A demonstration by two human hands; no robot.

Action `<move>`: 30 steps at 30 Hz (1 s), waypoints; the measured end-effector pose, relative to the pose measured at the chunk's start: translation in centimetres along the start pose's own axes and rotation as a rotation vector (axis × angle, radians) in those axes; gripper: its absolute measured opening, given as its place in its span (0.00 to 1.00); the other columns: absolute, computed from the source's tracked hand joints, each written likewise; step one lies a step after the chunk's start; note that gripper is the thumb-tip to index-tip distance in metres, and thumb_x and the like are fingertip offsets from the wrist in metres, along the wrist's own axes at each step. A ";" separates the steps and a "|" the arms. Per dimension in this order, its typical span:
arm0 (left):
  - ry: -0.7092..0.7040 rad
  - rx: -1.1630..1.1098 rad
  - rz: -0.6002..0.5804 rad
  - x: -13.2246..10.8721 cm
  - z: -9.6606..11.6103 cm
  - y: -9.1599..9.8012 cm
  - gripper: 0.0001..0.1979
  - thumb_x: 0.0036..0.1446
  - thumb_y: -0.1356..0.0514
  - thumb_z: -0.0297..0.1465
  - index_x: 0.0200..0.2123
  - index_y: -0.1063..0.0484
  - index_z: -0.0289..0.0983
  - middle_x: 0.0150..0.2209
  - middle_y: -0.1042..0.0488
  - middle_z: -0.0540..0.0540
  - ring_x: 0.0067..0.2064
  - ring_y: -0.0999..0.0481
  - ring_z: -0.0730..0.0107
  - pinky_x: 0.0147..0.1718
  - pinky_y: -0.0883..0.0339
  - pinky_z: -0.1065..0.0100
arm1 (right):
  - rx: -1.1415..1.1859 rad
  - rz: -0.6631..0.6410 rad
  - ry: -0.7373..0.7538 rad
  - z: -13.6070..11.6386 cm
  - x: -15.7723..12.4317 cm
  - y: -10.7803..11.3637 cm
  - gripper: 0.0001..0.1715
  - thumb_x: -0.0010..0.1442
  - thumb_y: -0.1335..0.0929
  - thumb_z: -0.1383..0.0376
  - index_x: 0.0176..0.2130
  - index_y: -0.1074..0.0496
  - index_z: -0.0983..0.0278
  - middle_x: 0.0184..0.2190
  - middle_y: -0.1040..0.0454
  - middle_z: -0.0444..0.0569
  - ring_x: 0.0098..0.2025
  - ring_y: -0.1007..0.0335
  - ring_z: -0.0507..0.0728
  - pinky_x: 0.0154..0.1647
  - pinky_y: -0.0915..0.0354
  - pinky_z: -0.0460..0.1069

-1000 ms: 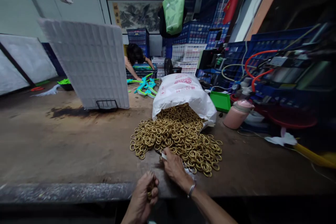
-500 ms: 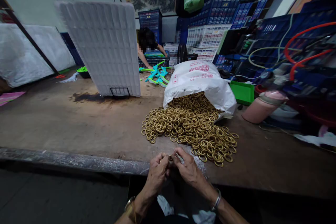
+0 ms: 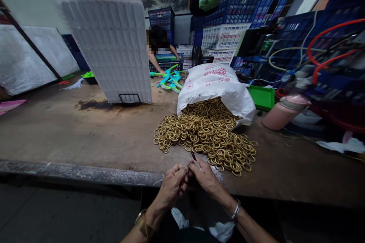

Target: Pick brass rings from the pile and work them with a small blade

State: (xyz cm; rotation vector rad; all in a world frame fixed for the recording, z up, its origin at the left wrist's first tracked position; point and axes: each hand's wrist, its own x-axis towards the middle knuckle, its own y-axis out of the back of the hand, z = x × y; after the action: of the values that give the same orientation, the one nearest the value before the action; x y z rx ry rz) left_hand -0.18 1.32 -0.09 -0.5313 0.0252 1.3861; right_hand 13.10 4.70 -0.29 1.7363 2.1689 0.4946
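Many brass-coloured rings spill from the open mouth of a white sack onto the brown table. At the table's front edge, my left hand is closed, its fingertips pinching something small that looks like a ring. My right hand touches it from the right, closed around a thin tool with a dark tip that sticks up past the fingers. Most of what lies between the fingertips is hidden.
A tall white ribbed panel stands in a black wire holder, left of the sack. Behind are turquoise-green pieces and a person bending over a crate. A green tray and a pink bottle stand at right.
The dark tip of the tool now shows above my right hand, whose grip has turned a little. Both hands stay together at the table edge. The view has shifted slightly.
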 end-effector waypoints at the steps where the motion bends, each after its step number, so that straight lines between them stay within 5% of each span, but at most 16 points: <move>1: -0.010 0.021 0.018 -0.1 0.2 -0.1 0.17 0.48 0.44 0.45 0.24 0.40 0.37 0.16 0.40 0.57 0.13 0.46 0.84 0.12 0.57 0.78 | -0.046 0.021 0.016 0.2 -0.1 0.0 0.11 0.55 0.43 0.62 0.26 0.39 0.63 0.20 0.38 0.41 0.23 0.43 0.50 0.25 0.46 0.45; 7: -0.081 0.090 0.099 -0.5 1.1 -0.7 0.19 0.44 0.43 0.47 0.23 0.41 0.37 0.15 0.40 0.57 0.14 0.45 0.83 0.14 0.53 0.77 | -0.432 -0.066 0.261 1.0 -1.1 0.2 0.10 0.45 0.43 0.74 0.27 0.39 0.62 0.19 0.39 0.41 0.22 0.46 0.50 0.25 0.53 0.45; 21: -0.183 0.164 0.091 -1.5 0.9 -0.5 0.17 0.48 0.45 0.46 0.22 0.42 0.37 0.15 0.44 0.57 0.15 0.47 0.82 0.16 0.53 0.75 | -0.522 -0.186 0.283 1.0 -1.2 0.3 0.16 0.43 0.43 0.75 0.32 0.37 0.63 0.18 0.38 0.40 0.20 0.47 0.49 0.23 0.56 0.45; 26: -0.104 0.166 -0.172 -4.9 2.6 -2.1 0.14 0.50 0.45 0.42 0.25 0.39 0.36 0.17 0.40 0.54 0.17 0.43 0.81 0.18 0.50 0.75 | -0.691 -0.080 0.172 1.6 0.0 0.9 0.12 0.48 0.42 0.74 0.34 0.36 0.64 0.19 0.35 0.42 0.20 0.44 0.50 0.22 0.58 0.46; 30: 0.124 0.158 -0.326 -4.9 0.5 -2.3 0.16 0.46 0.43 0.44 0.26 0.38 0.36 0.17 0.36 0.53 0.15 0.43 0.81 0.13 0.53 0.76 | -0.761 0.052 0.150 1.5 1.2 0.7 0.11 0.51 0.42 0.74 0.35 0.36 0.65 0.22 0.31 0.45 0.23 0.38 0.51 0.24 0.56 0.47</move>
State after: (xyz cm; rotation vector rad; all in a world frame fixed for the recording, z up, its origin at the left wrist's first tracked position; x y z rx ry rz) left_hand 0.79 -3.25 2.75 -0.4656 0.1411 1.0229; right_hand 14.16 6.14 -1.35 1.3442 1.6731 1.2933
